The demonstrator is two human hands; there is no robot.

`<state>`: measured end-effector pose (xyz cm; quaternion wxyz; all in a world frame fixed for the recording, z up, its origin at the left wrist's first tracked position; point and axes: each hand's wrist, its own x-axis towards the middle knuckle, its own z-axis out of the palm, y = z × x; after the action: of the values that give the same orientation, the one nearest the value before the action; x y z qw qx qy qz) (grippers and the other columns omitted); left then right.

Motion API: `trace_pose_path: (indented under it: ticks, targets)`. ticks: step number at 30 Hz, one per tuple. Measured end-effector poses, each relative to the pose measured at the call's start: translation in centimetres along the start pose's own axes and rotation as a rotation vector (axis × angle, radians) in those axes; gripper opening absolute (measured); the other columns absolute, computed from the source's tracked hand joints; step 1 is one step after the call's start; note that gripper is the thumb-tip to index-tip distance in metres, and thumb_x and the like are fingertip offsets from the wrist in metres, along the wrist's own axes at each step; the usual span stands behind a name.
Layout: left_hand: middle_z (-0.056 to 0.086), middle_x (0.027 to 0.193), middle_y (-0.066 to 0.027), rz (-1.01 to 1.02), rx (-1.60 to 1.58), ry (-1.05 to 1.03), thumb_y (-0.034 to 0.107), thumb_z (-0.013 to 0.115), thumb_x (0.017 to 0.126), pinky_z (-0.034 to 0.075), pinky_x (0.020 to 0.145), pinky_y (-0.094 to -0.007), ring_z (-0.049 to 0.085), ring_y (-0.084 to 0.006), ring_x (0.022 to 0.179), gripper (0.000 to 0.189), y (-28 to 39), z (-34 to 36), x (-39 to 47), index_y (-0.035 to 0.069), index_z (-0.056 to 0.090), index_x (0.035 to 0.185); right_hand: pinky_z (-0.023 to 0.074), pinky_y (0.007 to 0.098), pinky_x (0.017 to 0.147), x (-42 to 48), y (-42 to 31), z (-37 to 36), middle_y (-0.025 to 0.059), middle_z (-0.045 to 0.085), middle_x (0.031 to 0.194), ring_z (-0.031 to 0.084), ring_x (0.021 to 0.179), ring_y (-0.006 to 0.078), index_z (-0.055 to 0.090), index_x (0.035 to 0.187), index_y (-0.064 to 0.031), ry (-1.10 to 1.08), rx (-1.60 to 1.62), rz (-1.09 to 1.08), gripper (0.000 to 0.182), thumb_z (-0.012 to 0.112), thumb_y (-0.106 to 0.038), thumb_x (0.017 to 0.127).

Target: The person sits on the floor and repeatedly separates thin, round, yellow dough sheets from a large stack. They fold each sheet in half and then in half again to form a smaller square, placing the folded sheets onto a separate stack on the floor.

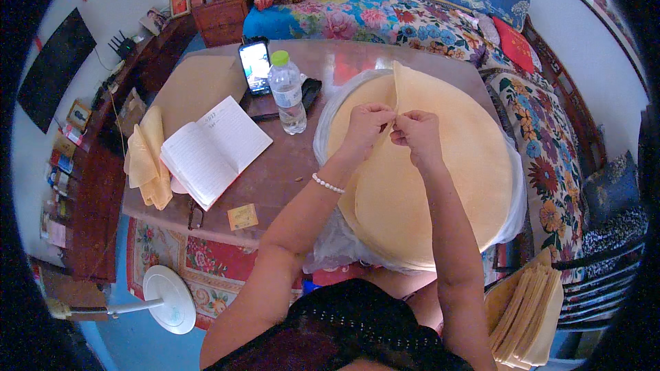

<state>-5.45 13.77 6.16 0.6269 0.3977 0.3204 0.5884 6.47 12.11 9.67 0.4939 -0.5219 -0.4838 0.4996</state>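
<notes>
A stack of large, thin, round yellow sheets [464, 180] lies on clear plastic at the right of the table. The top sheet is partly raised, with an edge standing up along its middle. My left hand [370, 126], below a white bead bracelet, pinches that edge between thumb and fingers. Close beside it, my right hand [416, 131] pinches the same edge a little lower. The fingertips of both hands nearly meet. Whether the sheets are pancakes or another thin material, I cannot tell.
Left on the table are a water bottle [289, 95], a propped phone [255, 69], an open notebook [216, 149], folded yellow sheets [150, 159] and a small yellow card [242, 217]. Folded sheets [531, 309] stand at lower right, by a black chair [598, 288].
</notes>
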Motion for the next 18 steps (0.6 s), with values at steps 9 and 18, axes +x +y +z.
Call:
trace_pose_path:
  ticks: [9,18]
  targets:
    - [0.058,0.064,-0.0006,0.044,0.149,0.030,0.003,0.061,0.074,0.038,0.051,-0.0201,0.050,-0.0060,0.058,0.007,0.2,0.3,-0.5,0.000,0.062,0.068,0.0444,0.0254,0.043,1.1,1.1,-0.1,0.0077,0.055,0.059,0.052,0.046,0.0140,0.056,0.065,0.0017,0.042,-0.051,-0.009,0.007,0.060,-0.003,0.069]
    - [0.059,0.069,-0.0020,-0.124,-0.086,-0.014,0.004,0.062,0.076,0.043,0.053,-0.0216,0.055,-0.0091,0.060,0.002,0.2,-0.6,-0.2,0.003,0.060,0.077,0.0463,0.0268,0.046,0.6,2.0,0.0,0.0059,0.058,0.063,0.054,0.052,0.0133,0.058,0.070,0.0010,0.026,0.278,-0.008,0.007,0.059,-0.005,0.072]
